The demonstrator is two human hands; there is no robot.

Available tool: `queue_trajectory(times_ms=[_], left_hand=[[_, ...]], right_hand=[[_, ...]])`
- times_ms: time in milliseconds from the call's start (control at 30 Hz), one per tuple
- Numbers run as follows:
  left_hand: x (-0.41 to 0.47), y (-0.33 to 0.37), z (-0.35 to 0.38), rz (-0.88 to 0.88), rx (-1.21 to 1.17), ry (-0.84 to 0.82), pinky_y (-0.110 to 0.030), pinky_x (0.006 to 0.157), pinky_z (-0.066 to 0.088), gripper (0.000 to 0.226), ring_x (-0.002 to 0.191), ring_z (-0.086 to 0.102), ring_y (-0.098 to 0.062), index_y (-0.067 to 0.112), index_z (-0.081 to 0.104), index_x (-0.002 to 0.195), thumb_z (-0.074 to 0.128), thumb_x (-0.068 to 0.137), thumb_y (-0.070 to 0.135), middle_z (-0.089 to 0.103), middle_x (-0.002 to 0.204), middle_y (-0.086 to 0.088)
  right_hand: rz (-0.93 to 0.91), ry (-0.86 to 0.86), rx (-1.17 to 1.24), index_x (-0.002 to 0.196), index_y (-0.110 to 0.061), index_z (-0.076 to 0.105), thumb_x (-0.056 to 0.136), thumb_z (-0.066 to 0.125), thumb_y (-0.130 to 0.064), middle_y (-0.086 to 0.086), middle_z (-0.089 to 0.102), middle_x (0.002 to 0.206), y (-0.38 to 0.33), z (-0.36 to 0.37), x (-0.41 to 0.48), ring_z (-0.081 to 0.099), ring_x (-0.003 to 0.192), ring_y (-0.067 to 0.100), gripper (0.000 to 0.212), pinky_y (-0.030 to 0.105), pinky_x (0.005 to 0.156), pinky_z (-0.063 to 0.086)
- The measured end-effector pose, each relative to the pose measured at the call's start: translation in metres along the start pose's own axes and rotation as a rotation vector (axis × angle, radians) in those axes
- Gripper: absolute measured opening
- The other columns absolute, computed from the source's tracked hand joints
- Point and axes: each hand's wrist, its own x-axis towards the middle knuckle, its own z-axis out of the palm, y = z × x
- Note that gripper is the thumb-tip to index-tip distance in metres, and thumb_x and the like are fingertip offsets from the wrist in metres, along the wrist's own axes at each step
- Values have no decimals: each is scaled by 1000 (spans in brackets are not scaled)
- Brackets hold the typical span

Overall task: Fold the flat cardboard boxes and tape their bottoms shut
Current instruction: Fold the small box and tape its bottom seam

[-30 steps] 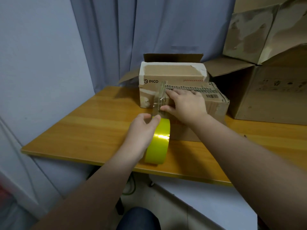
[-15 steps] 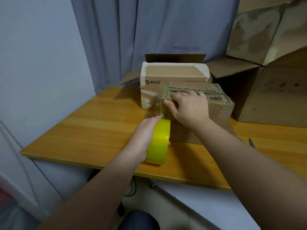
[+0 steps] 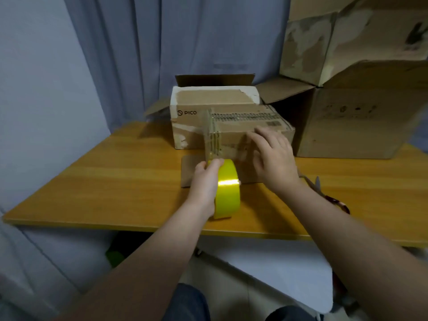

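While the left hand (image 3: 206, 179) gripped the yellow tape roll (image 3: 228, 188) and the open right hand (image 3: 273, 158) hovered over the box (image 3: 252, 128) on the table (image 3: 115, 181), good practice meant taut tape — pressed flat.

Left hand (image 3: 205, 181) curled closed, thumb on top, forearm reaching in from lower left. Right hand (image 3: 273, 158) spread flat, fingers (image 3: 259, 135) extended forward, palm down, just right of that grip.

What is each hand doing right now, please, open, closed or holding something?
Left hand: closed around the yellow tape roll.
Right hand: open, fingers spread, holding nothing, over the cardboard box.
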Motion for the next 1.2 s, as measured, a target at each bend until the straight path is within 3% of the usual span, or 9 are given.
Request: queue_trajectory(times_ms=[133,300,467,667,767,867,1000,1133,1200], left_hand=[[-5,-4,4,54,-36,9,-41,64,56,60,78,70,-35,23,45,130,62,79,48,69,105,-17],[-11,-3,11,77,-79,4,-32,53,54,41,58,68,-29,16,49,125,54,90,37,72,91,-18],[-20,-3,10,95,-61,-46,-30,56,55,26,61,69,-26,16,53,112,49,94,35,72,85,-16],[-25,8,2,52,16,-58,-31,60,52,35,49,66,-20,3,60,108,42,96,31,70,63,-11],[-26,12,-7,22,37,-61,-31,60,51,33,47,65,-21,4,61,99,42,97,30,69,60,-12],[-23,13,-16,-28,23,-75,-29,56,53,36,49,65,-21,2,62,99,41,97,32,70,64,-13],[-18,18,-25,-67,67,-105,-33,60,54,43,55,66,-24,-3,61,113,47,92,32,69,71,-15],[-12,23,-28,-125,102,-67,-33,61,53,32,56,63,-27,9,63,102,55,89,37,65,67,-13],[-6,25,-28,-145,88,-29,-32,61,51,31,59,61,-27,15,62,102,56,89,43,62,70,-11]], right_hand=[[375,-77,-110,119,-7,54,85,56,-7,16,49,120,25,-22,-51,49,108,35,34,43,88,41],[769,-657,-472,137,-23,40,97,37,-16,12,40,129,50,-51,-76,37,120,34,40,43,95,32],[933,-736,-313,143,-18,30,95,47,-15,16,41,135,46,-62,-84,42,124,36,51,45,100,35],[849,-662,11,118,-18,42,77,73,-29,4,55,104,31,-85,-88,58,97,26,53,41,83,53],[762,-509,413,128,-27,42,79,72,-18,1,60,104,22,-94,-85,60,97,24,58,40,86,52],[674,-643,729,134,-25,46,84,65,-4,8,64,110,13,-100,-71,62,100,23,57,27,80,50],[531,-873,741,112,-21,61,82,73,-16,0,65,92,7,-94,-39,61,86,13,32,21,74,46],[468,-1016,546,118,-24,59,64,81,-53,1,62,110,12,-84,-1,56,100,17,65,30,92,45],[413,-1146,441,120,-25,58,51,75,-69,3,61,111,13,-82,13,53,95,18,83,30,82,43]])
